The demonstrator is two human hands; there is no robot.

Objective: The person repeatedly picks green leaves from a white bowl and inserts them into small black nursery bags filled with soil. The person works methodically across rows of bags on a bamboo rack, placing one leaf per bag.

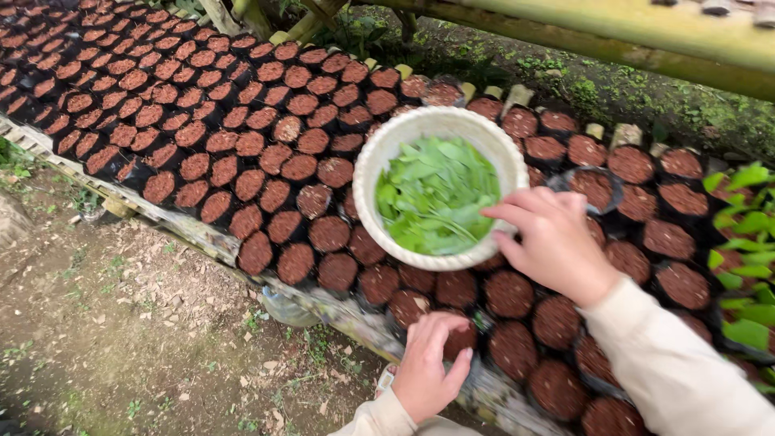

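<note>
Two hands show in the head view, both reaching over a bed of black nursery bags. The right hand (555,242) rests at the near-right rim of a white bowl (367,182), its fingers curled in over the edge and touching the leaf cuttings (436,194) inside; whether the fingertips pinch a cutting cannot be told, since they lie half hidden against the leaves. The left hand (428,363) sits below and to the near side of the right, fingers loosely bent and spread on the soil of one nursery bag (452,331) at the front edge of the bed, holding nothing.

The cuttings look light, thin and limp, easy to bruise or tear; I judge they are best taken singly by the stalk end, with a soft pinch. The bowl appears stiff and rather light, perched on the bag tops, so it could tip if pressed at the rim.

Containers: the bowl holds a loose heap of green leaves, filling it roughly halfway. The soil-filled bags (242,145) stretch away to the left of both hands in close rows, each packed with reddish-brown crumbly soil and none showing a plant. Right of the right hand, some bags carry green seedlings (747,222). Bare ground (105,323) lies left of the left hand, and a bamboo rail (646,36) runs beyond the bowl.
</note>
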